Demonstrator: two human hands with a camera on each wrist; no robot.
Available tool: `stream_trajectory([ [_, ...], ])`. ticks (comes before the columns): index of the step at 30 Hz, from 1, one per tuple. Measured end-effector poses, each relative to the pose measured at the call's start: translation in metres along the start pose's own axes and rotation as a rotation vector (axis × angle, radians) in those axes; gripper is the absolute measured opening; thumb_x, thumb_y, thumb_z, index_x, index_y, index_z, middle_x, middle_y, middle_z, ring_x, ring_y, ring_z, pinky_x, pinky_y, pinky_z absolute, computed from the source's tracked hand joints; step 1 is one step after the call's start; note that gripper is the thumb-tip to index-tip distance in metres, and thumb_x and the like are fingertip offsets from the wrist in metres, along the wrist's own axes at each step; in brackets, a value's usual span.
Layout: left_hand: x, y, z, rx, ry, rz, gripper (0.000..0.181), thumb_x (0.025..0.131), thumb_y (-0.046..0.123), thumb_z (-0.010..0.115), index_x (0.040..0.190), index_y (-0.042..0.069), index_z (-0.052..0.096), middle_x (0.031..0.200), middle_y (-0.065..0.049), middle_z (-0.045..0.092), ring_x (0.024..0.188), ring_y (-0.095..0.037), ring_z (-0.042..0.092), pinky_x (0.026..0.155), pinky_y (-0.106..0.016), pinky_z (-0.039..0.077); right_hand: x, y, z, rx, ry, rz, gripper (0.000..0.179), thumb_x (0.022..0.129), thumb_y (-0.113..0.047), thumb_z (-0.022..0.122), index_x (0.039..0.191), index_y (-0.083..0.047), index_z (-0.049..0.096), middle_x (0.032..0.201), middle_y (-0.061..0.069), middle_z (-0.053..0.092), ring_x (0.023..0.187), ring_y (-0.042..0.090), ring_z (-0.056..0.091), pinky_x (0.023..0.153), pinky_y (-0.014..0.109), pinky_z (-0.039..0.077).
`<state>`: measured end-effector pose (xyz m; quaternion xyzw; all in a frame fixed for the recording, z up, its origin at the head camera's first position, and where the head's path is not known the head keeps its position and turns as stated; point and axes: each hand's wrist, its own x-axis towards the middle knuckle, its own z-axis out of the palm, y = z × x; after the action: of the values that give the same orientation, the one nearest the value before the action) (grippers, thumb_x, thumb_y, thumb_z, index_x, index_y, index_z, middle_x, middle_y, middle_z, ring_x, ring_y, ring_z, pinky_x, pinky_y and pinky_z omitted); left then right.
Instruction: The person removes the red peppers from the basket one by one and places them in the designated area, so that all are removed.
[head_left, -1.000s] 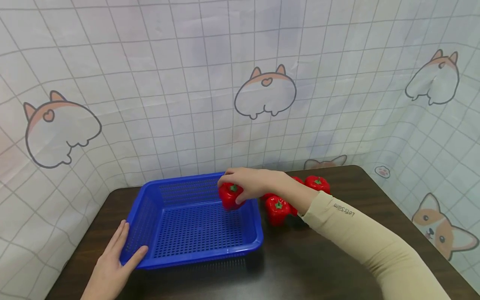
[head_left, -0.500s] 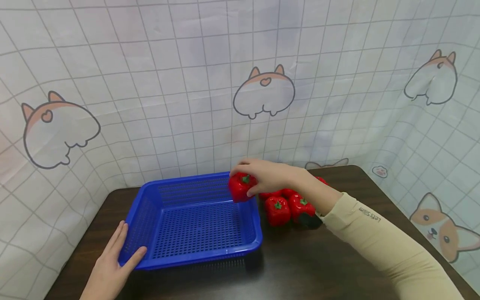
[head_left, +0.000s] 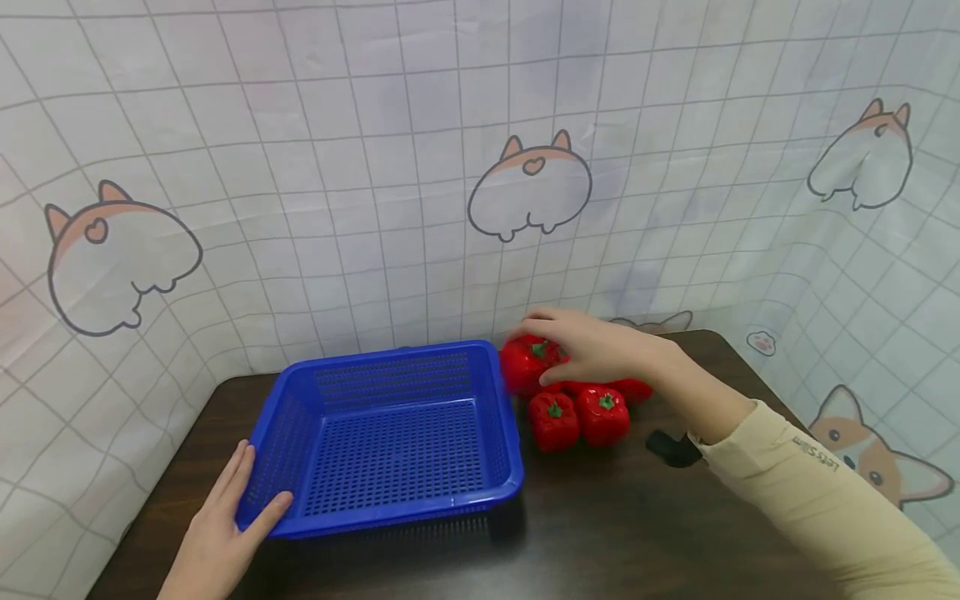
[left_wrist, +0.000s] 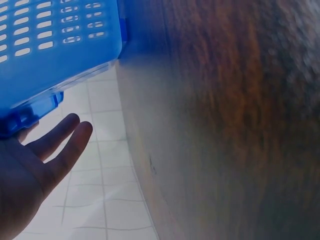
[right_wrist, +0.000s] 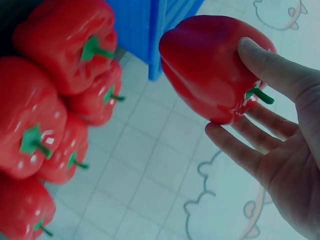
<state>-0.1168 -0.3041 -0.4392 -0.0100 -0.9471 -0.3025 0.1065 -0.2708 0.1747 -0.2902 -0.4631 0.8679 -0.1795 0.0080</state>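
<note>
My right hand [head_left: 600,346] pinches a red bell pepper [head_left: 519,367] with a green stem, just past the right rim of a blue plastic basket [head_left: 405,512]. In the right wrist view, the thumb lies on one side of the held bell pepper [right_wrist: 205,65] and the fingertips [right_wrist: 220,132] on the other. Several more red bell peppers [head_left: 553,422] are grouped to the right of the basket, partly behind my right hand. My left hand [head_left: 217,525] rests against the basket's front left corner, fingers straight along its outside and thumb by the rim.
The dark wooden table [head_left: 600,533] ends at a white tiled-pattern cloth [head_left: 375,208] with cartoon corgis, which hangs behind and at both sides. A small black object [head_left: 672,448] shows near my right wrist. The basket's perforated floor [head_left: 397,454] is bare.
My right hand has carried the bell pepper from above the basket rightward, past its right rim, to beside the other peppers. The left hand stays at the basket corner.
</note>
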Motion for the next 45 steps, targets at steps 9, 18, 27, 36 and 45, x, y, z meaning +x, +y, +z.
stream_trajectory([
  [9,-0.012,0.004,0.005,0.005,0.008,-0.023,0.088,0.102,0.048,0.060,0.165,0.007,0.013,0.171,-0.013,0.006,0.147,-0.057,0.018,0.104,-0.079,0.023,-0.038,0.014,-0.008,-0.010,0.053,0.063,0.058,0.086,-0.009,0.084,0.139,-0.017,0.060,0.133,-0.001,0.057,0.120,0.020,0.056,0.098,0.043,0.053],
  [18,-0.020,0.007,0.010,0.007,0.014,-0.032,0.089,0.102,0.049,0.060,0.165,0.007,0.012,0.171,-0.012,0.004,0.147,-0.056,0.017,0.105,-0.079,0.022,-0.076,0.027,-0.010,-0.008,0.098,0.103,0.058,0.087,-0.007,0.083,0.139,-0.013,0.060,0.136,0.003,0.057,0.110,0.021,0.058,0.086,0.042,0.057],
  [27,-0.021,0.007,0.010,0.008,0.038,-0.016,0.089,0.102,0.048,0.062,0.165,0.007,0.014,0.171,-0.011,0.006,0.147,-0.056,0.019,0.106,-0.078,0.023,-0.106,0.044,-0.012,-0.024,0.139,0.138,0.058,0.086,-0.004,0.083,0.139,-0.014,0.060,0.137,0.004,0.058,0.114,0.022,0.059,0.088,0.042,0.057],
  [36,-0.021,0.006,0.009,0.006,0.041,-0.008,0.088,0.102,0.047,0.062,0.165,0.007,0.014,0.171,-0.012,0.006,0.147,-0.056,0.019,0.106,-0.078,0.022,-0.131,0.051,-0.012,-0.025,0.130,0.191,0.058,0.086,-0.005,0.084,0.138,-0.014,0.061,0.141,0.008,0.057,0.116,0.026,0.058,0.090,0.048,0.055],
  [45,-0.020,0.006,0.008,0.011,0.021,-0.023,0.089,0.102,0.049,0.060,0.165,0.007,0.013,0.171,-0.013,0.005,0.147,-0.056,0.018,0.105,-0.079,0.023,-0.154,0.062,0.001,0.014,0.083,0.276,0.056,0.085,-0.006,0.084,0.136,-0.008,0.062,0.137,0.010,0.059,0.115,0.027,0.059,0.085,0.042,0.057],
])
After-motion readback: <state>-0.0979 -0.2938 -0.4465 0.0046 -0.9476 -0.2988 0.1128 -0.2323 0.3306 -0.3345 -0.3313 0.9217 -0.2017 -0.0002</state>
